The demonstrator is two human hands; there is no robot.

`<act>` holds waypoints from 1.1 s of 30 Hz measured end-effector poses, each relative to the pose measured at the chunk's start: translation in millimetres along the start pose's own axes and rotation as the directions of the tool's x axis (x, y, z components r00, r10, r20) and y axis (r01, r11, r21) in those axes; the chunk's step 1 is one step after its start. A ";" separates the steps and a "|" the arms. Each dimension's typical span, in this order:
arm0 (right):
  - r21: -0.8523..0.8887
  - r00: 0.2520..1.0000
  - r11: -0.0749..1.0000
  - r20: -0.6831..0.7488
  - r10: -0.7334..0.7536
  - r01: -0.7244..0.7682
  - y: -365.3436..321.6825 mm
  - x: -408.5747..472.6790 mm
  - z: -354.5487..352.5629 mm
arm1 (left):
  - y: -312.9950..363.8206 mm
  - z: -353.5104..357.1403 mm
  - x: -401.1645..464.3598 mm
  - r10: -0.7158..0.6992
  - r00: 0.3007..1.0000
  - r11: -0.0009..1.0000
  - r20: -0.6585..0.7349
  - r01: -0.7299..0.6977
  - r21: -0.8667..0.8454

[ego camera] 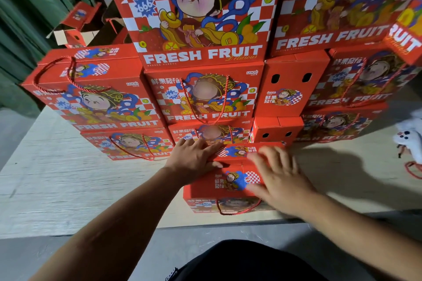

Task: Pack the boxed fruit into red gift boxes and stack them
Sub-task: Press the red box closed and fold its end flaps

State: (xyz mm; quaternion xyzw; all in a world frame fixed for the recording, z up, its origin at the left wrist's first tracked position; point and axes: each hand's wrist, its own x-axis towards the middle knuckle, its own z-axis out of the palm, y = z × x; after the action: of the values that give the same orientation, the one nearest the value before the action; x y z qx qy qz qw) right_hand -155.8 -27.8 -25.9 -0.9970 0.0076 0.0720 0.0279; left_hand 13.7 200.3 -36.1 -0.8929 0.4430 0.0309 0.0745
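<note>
A red gift box (225, 181) lies near the front edge of a pale wooden platform (68, 178), closed on top, with its red cord handle (237, 210) hanging down its front face. Both hands are on its lid. The left hand (194, 158) lies flat on the far left part of the top, fingers straight and pointing toward the stack behind, the thumb running along the seam between the two lid flaps. The right hand (277, 178) is spread over the right side of the top, fingers apart and stretched; it is blurred, so I cannot tell whether it presses the lid or hovers just above it. Neither hand curls around anything.

Directly behind this box, touching or almost touching it, rises a stack of red gift boxes (203, 96) printed with "FRESH FRUIT" and a cartoon figure. The stack stands several layers high and several boxes wide, filling the back of the platform; some boxes show their narrow ends with two oval holes (291, 77). Cord handles droop over several fronts.

At the far left behind the stack, an unfolded box with open flaps (75, 27) sits beside a green curtain-like wall (27, 18). At the right edge of the platform lies a white soft toy (408, 137). Grey floor (159, 246) runs along the front of the platform, and a dark-clothed knee (239, 260) shows at the bottom.
</note>
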 end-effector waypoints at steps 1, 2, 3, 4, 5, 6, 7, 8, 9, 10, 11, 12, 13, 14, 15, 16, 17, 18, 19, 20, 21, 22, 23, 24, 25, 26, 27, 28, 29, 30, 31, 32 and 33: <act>-0.012 0.998 0.998 -0.032 -0.055 0.055 -10.3 -9.0 4.5 | -0.3 -1.5 2.0 0.005 1.000 1.000 -0.004 -0.005 0.001; -0.028 0.995 0.996 -0.051 -0.087 0.085 -17.2 -15.7 10.3 | -1.0 -2.2 2.9 0.009 1.000 1.000 -0.013 -0.009 -0.001; -0.029 0.996 0.997 -0.061 -0.071 0.069 -21.9 -19.4 15.9 | -2.0 -2.1 2.6 0.009 1.000 1.000 -0.022 -0.009 -0.003; -0.015 0.997 0.999 -0.067 -0.030 0.029 -23.9 -20.4 19.9 | -2.4 -1.9 2.5 0.004 0.999 1.000 -0.032 -0.005 -0.001; 0.004 0.996 1.000 -0.085 0.005 -0.005 -23.9 -19.2 21.2 | -2.6 -2.3 3.0 -0.002 0.999 1.000 -0.042 0.002 0.001; 0.016 0.995 0.999 -0.095 0.031 -0.029 -23.1 -16.7 20.8 | -2.4 -2.7 2.8 -0.007 0.999 1.000 -0.046 0.007 0.000; 0.018 0.995 0.999 -0.091 0.048 -0.047 -22.8 -14.3 19.1 | -1.9 -3.2 2.4 -0.010 0.999 1.000 -0.043 0.010 -0.003; 0.020 0.995 0.998 -0.082 0.055 -0.054 -22.9 -12.0 17.0 | -1.1 -3.2 1.3 -0.011 0.999 1.000 -0.031 0.011 -0.007; 0.022 0.995 0.998 -0.083 0.052 -0.050 -23.0 -10.4 14.9 | 0.0 -3.2 -0.2 -0.015 1.000 1.000 -0.016 0.015 -0.013; 0.023 0.995 0.999 -0.085 0.041 -0.039 -22.8 -9.0 12.5 | 0.7 -3.3 -1.4 -0.022 1.000 1.000 -0.002 0.022 -0.022; 0.017 0.996 0.999 -0.087 0.029 -0.027 -21.7 -7.7 9.8 | 0.8 -3.4 -2.2 -0.029 1.000 0.999 0.012 0.030 -0.035; 0.006 0.996 1.000 -0.093 0.013 -0.013 -19.9 -6.4 7.5 | 0.5 -3.6 -2.7 -0.035 0.999 0.998 0.032 0.037 -0.052; -0.002 0.995 1.000 -0.102 -0.005 0.005 -17.5 -5.2 5.9 | 0.3 -4.0 -2.7 -0.041 0.998 0.996 0.053 0.045 -0.078; -0.006 0.993 1.000 -0.114 -0.024 0.024 -15.0 -4.2 5.5 | 0.3 -4.2 -2.6 -0.048 0.997 0.993 0.068 0.055 -0.106; -0.006 0.992 0.999 -0.124 -0.039 0.039 -13.2 -3.7 5.8 | 0.1 -4.3 -2.8 -0.056 0.996 0.990 0.075 0.065 -0.124; -0.008 0.990 0.999 -0.131 -0.046 0.046 -12.6 -3.5 6.8 | 0.1 -4.2 -3.0 -0.062 0.996 0.990 0.071 0.071 -0.121; -0.011 0.989 0.999 -0.139 -0.047 0.046 -13.0 -4.1 8.6 | 0.7 -3.9 -3.3 -0.066 0.996 0.992 0.061 0.072 -0.103; -0.004 0.988 0.999 -0.150 -0.041 0.041 -13.9 -5.0 10.9 | 1.6 -2.9 -3.8 -0.067 0.996 0.994 0.050 0.071 -0.084; 0.020 0.987 0.999 -0.157 -0.028 0.031 -14.9 -6.3 13.2 | 2.9 -1.6 -4.7 -0.067 0.997 0.995 0.045 0.070 -0.075; 0.052 0.987 0.998 -0.162 -0.013 0.022 -16.2 -7.1 15.3 | 4.8 -0.1 -5.9 -0.066 0.997 0.995 0.049 0.069 -0.074; 0.076 0.987 0.997 -0.163 -0.003 0.015 -17.4 -7.3 16.3 | 6.4 1.7 -6.9 -0.062 0.996 0.995 0.057 0.066 -0.077; 0.083 0.986 0.996 -0.167 0.001 0.013 -18.2 -7.0 17.2 | 8.0 4.1 -8.1 -0.058 0.997 0.995 0.060 0.062 -0.078; 0.079 0.985 0.997 -0.172 0.002 0.012 -18.2 -6.2 17.4 | 9.9 6.7 -9.1 -0.060 0.996 0.995 0.059 0.065 -0.077; 0.070 0.984 0.997 -0.176 0.003 0.010 -17.6 -5.4 17.4 | 11.3 8.4 -10.0 -0.069 0.996 0.994 0.058 0.073 -0.081; 0.060 0.984 0.998 -0.177 0.000 0.011 -17.3 -4.5 17.0 | 12.0 9.6 -11.2 -0.077 0.995 0.992 0.058 0.082 -0.096; 0.046 0.984 0.999 -0.178 -0.007 0.016 -17.6 -4.0 17.5 | 11.7 10.3 -12.3 -0.083 0.995 0.989 0.062 0.090 -0.114; 0.035 0.986 0.999 -0.167 -0.015 0.022 -18.4 -3.7 18.0 | 11.5 10.5 -13.0 -0.088 0.994 0.987 0.065 0.096 -0.125; 0.027 0.989 0.999 -0.143 -0.027 0.031 -19.9 -3.1 18.5 | 11.5 9.7 -13.3 -0.091 0.994 0.988 0.064 0.098 -0.121; 0.022 0.994 0.999 -0.104 -0.040 0.043 -21.1 -1.5 19.1 | 11.9 8.9 -13.6 -0.091 0.994 0.989 0.054 0.097 -0.110; 0.023 0.997 0.998 -0.061 -0.055 0.057 -21.1 1.0 19.9 | 13.4 8.4 -14.1 -0.102 0.994 0.989 0.037 0.105 -0.108; 0.038 0.997 0.997 -0.022 -0.069 0.070 -19.3 4.4 20.5 | 15.0 8.0 -14.9 -0.132 0.991 0.983 0.013 0.132 -0.126; 0.076 0.997 0.994 0.023 -0.080 0.079 -15.4 8.0 19.7 | 17.5 8.6 -16.6 -0.188 0.982 0.967 -0.017 0.182 -0.178; 0.130 0.993 0.988 0.071 -0.092 0.082 -10.1 11.1 16.0 | 20.0 10.6 -18.9 -0.269 0.962 0.932 -0.047 0.247 -0.266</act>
State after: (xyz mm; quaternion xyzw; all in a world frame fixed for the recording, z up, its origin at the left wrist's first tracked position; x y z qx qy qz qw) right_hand -147.0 -16.9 -42.7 -0.9891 -0.0325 0.1082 0.0947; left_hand -13.6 205.0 -46.4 -0.9459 0.3166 0.0413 -0.0572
